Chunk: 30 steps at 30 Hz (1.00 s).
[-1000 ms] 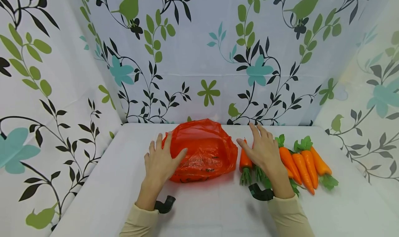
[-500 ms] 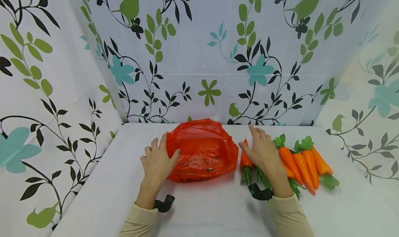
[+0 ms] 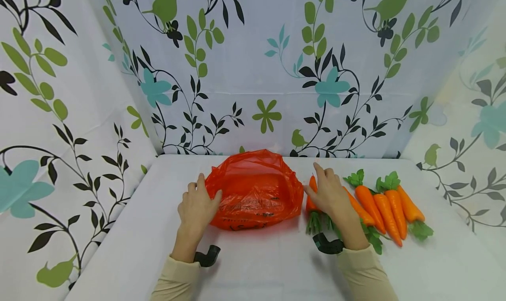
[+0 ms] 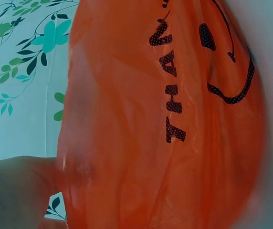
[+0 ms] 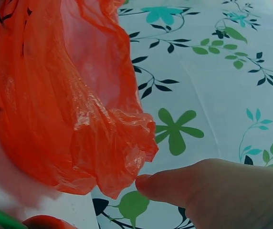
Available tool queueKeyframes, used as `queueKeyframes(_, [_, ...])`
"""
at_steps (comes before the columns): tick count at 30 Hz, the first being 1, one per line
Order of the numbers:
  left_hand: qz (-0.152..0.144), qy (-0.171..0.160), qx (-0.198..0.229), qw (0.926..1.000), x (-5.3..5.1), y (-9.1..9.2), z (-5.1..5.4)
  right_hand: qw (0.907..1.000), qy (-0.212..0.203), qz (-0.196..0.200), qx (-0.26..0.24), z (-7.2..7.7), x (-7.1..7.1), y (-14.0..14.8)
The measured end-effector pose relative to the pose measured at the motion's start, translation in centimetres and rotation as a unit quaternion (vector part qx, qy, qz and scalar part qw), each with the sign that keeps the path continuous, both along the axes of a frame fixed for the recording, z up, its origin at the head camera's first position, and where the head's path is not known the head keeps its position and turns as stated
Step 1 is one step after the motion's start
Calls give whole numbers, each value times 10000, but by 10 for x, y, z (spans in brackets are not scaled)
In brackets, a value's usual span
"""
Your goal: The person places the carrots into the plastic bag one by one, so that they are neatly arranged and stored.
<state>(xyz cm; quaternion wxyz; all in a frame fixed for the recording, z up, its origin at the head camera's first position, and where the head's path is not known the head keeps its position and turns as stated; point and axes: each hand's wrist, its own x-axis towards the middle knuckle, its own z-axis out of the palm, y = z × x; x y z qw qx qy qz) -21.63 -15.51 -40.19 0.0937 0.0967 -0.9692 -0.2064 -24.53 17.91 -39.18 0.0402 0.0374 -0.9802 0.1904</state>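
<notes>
A crinkled red plastic bag (image 3: pixel 257 195) lies mid-table, its opening towards the back wall; black printed letters and a smiling face show in the left wrist view. My left hand (image 3: pixel 195 206) is at the bag's left edge, fingers bent a little and thumb (image 4: pixel 19 183) against the film. On the other side my right hand (image 3: pixel 332 195) hovers over part of the carrots (image 3: pixel 311 200), fingers loosely extended. In the right wrist view the right thumb (image 5: pixel 167 186) comes up to the bag's crumpled edge. What lies inside the bag cannot be made out.
Several orange carrots (image 3: pixel 385 215) with green tops lie fanned out right of my right hand. Black curved mounts (image 3: pixel 207 256) sit at both wrists. A patterned curtain (image 3: pixel 245 72) stands behind the white table (image 3: pixel 253 266) and along its sides.
My left hand has drawn left and lower along the bag's edge, its fingers less spread. The bag's left edge now reaches further left. My right hand has edged slightly towards the bag.
</notes>
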Motion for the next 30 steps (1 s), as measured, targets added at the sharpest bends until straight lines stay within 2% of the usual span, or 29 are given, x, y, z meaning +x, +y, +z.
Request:
queueKeyframes(8, [14, -47, 75, 10000, -1, -6, -1, 9995, -278, -48, 170, -6, -2, -4])
queueKeyframes(18, [115, 405, 262, 9988, 0, -9, -3, 9992, -289, -8, 281, -13, -3, -4])
queueKeyframes(30, [133, 560, 279, 9980, -1, -12, -2, 9946, -985, -81, 329, -16, -5, -4])
